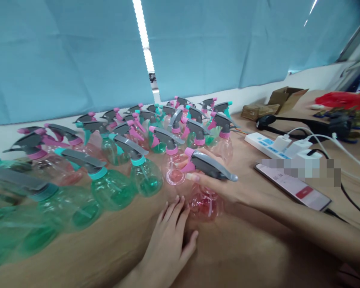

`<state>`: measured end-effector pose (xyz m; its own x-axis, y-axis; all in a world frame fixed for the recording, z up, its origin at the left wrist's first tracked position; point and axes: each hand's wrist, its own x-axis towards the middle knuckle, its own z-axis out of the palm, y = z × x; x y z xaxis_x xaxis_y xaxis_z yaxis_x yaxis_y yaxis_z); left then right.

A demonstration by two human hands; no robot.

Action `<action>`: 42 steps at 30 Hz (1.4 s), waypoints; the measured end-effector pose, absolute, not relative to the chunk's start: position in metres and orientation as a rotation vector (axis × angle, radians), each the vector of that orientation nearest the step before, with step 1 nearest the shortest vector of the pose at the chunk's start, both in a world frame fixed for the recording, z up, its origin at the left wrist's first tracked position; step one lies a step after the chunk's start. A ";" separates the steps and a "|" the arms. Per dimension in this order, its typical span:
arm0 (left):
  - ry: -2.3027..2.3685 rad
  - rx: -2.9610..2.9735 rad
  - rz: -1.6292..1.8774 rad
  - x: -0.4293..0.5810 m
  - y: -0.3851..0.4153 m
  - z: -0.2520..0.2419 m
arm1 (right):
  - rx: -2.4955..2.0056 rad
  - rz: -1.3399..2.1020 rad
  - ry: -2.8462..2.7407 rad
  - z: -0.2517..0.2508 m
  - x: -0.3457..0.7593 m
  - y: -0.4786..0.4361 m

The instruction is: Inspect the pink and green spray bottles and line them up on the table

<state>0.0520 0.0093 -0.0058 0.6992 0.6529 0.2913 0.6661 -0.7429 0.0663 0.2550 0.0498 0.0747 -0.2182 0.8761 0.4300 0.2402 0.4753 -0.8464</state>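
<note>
While right hand (pixel 220 186) grips pink trigger-spray bottle (pixel 204 205), left hand (pixel 170 236) rests uncurled beside it; forward slip could topple pink-collared bottle (pixel 170 165) behind it.

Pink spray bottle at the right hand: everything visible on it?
The pink spray bottle has a rounded, see-through pink body that looks like plastic, topped by a grey spray head with a pink nozzle and pink trigger. It appears to stand on the table, nearest the wearer at the right of the other spray bottles, nozzle toward picture left. The right hand grips around its neck, hiding the collar. The left hand's fingertips are close to the body; contact is unclear.
</note>
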 end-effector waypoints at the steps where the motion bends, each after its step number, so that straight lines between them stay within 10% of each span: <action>1: -1.105 -2.857 -0.465 0.052 0.009 -0.005 | -0.937 0.808 -1.713 0.074 0.255 0.050; 42: -0.907 -2.816 -0.588 0.127 0.017 -0.010 | -1.470 0.194 -1.562 0.084 0.452 0.113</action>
